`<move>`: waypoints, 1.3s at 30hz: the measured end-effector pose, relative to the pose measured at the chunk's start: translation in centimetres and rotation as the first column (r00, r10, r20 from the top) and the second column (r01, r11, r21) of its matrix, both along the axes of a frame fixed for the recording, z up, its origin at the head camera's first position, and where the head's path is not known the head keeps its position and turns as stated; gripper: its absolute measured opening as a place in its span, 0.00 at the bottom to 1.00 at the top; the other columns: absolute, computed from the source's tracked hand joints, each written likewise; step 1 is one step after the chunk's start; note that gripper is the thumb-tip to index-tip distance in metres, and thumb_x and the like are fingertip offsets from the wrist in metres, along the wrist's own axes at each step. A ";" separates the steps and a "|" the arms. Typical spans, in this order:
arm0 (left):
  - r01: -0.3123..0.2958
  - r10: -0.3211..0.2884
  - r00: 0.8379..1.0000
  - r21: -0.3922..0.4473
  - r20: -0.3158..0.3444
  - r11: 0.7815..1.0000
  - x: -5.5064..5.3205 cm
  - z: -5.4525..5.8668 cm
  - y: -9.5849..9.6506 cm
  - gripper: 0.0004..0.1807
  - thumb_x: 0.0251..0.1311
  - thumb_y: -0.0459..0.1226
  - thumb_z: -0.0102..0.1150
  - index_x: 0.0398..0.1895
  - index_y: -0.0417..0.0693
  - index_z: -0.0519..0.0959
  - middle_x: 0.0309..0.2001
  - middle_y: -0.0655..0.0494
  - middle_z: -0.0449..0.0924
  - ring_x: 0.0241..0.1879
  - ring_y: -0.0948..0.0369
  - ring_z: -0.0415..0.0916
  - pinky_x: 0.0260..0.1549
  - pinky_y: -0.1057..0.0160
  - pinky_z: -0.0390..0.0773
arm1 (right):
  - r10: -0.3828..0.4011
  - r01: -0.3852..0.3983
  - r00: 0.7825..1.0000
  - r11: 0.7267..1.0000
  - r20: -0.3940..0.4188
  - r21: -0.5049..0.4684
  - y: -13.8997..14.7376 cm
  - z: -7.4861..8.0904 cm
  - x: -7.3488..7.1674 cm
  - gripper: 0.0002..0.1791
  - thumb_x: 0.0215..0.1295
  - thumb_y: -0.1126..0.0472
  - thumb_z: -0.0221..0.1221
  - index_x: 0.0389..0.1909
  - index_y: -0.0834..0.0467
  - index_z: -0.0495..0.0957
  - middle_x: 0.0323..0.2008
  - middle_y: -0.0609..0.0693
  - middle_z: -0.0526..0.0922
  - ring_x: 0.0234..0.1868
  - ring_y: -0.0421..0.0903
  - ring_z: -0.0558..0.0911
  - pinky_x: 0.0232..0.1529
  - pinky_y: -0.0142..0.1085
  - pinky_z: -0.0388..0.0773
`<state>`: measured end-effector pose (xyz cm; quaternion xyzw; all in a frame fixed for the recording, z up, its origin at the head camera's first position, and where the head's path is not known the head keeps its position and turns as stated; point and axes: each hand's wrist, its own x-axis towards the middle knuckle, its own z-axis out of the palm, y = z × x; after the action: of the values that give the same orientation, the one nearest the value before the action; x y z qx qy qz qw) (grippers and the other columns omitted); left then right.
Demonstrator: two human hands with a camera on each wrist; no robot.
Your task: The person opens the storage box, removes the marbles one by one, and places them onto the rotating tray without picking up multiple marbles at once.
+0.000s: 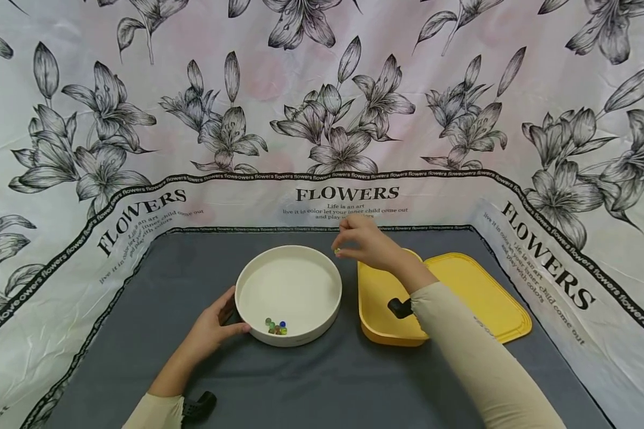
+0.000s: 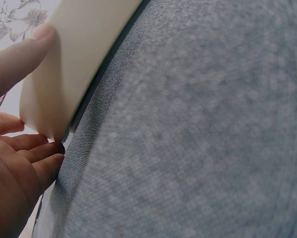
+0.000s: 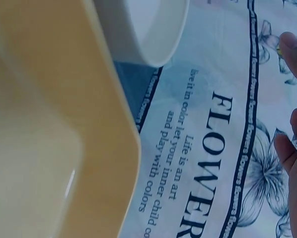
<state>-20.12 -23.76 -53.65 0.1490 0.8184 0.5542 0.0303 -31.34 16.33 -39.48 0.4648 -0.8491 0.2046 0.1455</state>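
My left hand (image 1: 210, 329) holds the left side of a round white dish (image 1: 288, 280), its thumb and fingers spread along the outer wall. In the left wrist view the thumb lies on the pale wall (image 2: 81, 54) and the fingertips meet its lower edge. Several small glass marbles (image 1: 276, 328), green, blue and brownish, sit together by the near wall inside the dish. My right hand (image 1: 368, 243) is raised between the dish and a yellow box (image 1: 378, 298), pinching a small yellowish marble (image 1: 337, 252) between thumb and fingertip. The right forearm partly hides the box.
A flat yellow lid (image 1: 477, 292) lies right of the box, partly behind the right sleeve. Beneath everything is a grey cloth (image 1: 279, 387) with a printed black border. A white flower-patterned cloth (image 1: 279, 89) rises behind and at the sides.
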 end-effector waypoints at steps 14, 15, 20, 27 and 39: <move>-0.005 0.004 1.000 -0.048 -0.028 0.999 -0.4 0.6 -0.6 0.59 0.56 0.43 0.77 0.83 0.41 0.48 0.80 0.38 0.51 0.78 0.41 0.52 0.72 0.42 0.60 | 0.038 -0.042 0.995 0.998 0.087 0.039 -4.6 -0.6 -1.3 0.06 0.62 0.58 0.72 0.40 0.51 0.91 0.34 0.47 0.61 0.38 0.46 0.60 0.41 0.41 0.54; -0.003 0.002 1.000 -0.048 -0.031 0.999 -0.5 0.5 -0.6 0.59 0.56 0.44 0.77 0.83 0.41 0.48 0.80 0.38 0.51 0.78 0.41 0.52 0.72 0.43 0.60 | 0.038 -0.042 0.995 0.998 0.095 0.043 -5.0 -0.7 -1.4 0.06 0.63 0.58 0.72 0.40 0.51 0.91 0.34 0.47 0.62 0.39 0.46 0.61 0.41 0.41 0.55; 0.002 -0.003 1.000 -0.030 -0.023 1.000 -0.5 0.4 -0.6 0.58 0.56 0.42 0.77 0.83 0.40 0.48 0.80 0.37 0.51 0.78 0.40 0.52 0.72 0.43 0.60 | 0.012 -0.026 0.985 0.997 0.170 0.078 -6.9 -1.4 -1.9 0.07 0.65 0.58 0.71 0.43 0.51 0.91 0.35 0.50 0.67 0.41 0.46 0.63 0.43 0.40 0.57; -0.010 0.010 1.000 -0.028 -0.017 1.000 -0.5 0.4 -0.3 0.58 0.55 0.41 0.77 0.82 0.40 0.50 0.80 0.37 0.52 0.78 0.42 0.52 0.72 0.44 0.61 | -0.048 0.014 0.968 0.991 0.246 0.135 -8.9 -2.8 -2.2 0.10 0.66 0.53 0.69 0.47 0.48 0.90 0.46 0.46 0.73 0.49 0.45 0.67 0.53 0.41 0.66; -0.013 0.013 1.000 -0.039 -0.009 0.999 -0.2 0.1 -0.2 0.58 0.55 0.42 0.77 0.83 0.41 0.50 0.80 0.38 0.52 0.79 0.42 0.52 0.73 0.42 0.60 | -0.112 0.100 0.987 0.989 0.115 0.106 -3.3 -0.6 -1.4 0.10 0.64 0.55 0.72 0.44 0.52 0.91 0.37 0.47 0.68 0.39 0.45 0.64 0.41 0.39 0.60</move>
<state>-20.28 -23.91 -53.58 0.1453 0.8302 0.5375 0.0261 -32.78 13.01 -40.06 0.4125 -0.8890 0.1815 0.0810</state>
